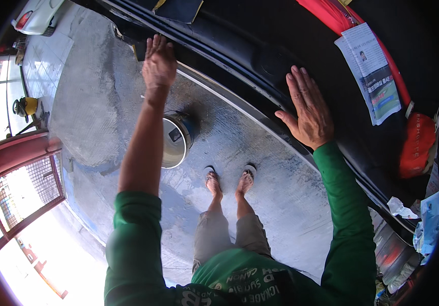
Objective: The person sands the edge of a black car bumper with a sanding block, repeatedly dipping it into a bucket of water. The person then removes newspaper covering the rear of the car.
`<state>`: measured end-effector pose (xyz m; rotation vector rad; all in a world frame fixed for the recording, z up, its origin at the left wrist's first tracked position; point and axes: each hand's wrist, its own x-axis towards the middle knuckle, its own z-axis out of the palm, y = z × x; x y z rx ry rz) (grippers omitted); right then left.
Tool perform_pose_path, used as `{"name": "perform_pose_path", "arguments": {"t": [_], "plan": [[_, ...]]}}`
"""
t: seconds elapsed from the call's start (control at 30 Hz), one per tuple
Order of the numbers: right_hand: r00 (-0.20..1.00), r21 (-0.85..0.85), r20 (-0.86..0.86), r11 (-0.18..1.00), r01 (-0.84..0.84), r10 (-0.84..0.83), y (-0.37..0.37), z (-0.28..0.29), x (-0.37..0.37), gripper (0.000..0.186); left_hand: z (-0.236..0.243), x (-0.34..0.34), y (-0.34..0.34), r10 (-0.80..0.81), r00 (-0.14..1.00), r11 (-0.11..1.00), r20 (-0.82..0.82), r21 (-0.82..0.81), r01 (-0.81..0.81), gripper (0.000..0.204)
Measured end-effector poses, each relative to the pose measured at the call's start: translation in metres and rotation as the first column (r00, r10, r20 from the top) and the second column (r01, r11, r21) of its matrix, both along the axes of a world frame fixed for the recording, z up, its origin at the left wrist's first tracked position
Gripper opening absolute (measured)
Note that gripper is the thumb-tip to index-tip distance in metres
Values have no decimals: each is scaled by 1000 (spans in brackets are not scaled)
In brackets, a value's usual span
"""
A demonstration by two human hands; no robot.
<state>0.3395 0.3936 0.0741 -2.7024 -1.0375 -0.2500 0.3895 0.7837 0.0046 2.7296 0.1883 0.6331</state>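
Looks like a garage or small auto workshop to me, though I can't tell exactly which. Bare, patchy concrete floor (94,117) that gives way to pale tile (53,56) near a parked white car (40,15). There's a big bucket (175,152) sitting right on the concrete, plus some yellow-and-black machine (25,107) over on the left, too small to make out. A red frame (13,153) with a metal grille (42,179) lets in tons of daylight, and folded newspaper (371,71) lies on a long black panel (281,41).
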Motion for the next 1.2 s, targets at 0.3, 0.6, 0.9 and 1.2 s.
{"name": "perform_pose_path", "arguments": {"t": [0.3, 0.6, 0.9, 1.2], "plan": [[998, -67, -1, 996, 60, -60, -9, -5, -5, 90, -5, -76, -92, -497, 861, 859, 104, -79, 505, 35], [996, -109, 53, 992, 71, -65, 7, 4, 0, 87, -7, 39, 42, 0, 998, 999, 59, -35, 2, 54], [997, -83, -11, 994, 71, -72, 2, -3, -4, 85, 2, -80, -82, -538, 840, 832, 68, -118, 542, 37], [998, -86, 26, 995, 53, -51, 15, -4, 2, 86, -10, 24, 53, 18, 995, 995, 95, 92, -26, 41]]}}
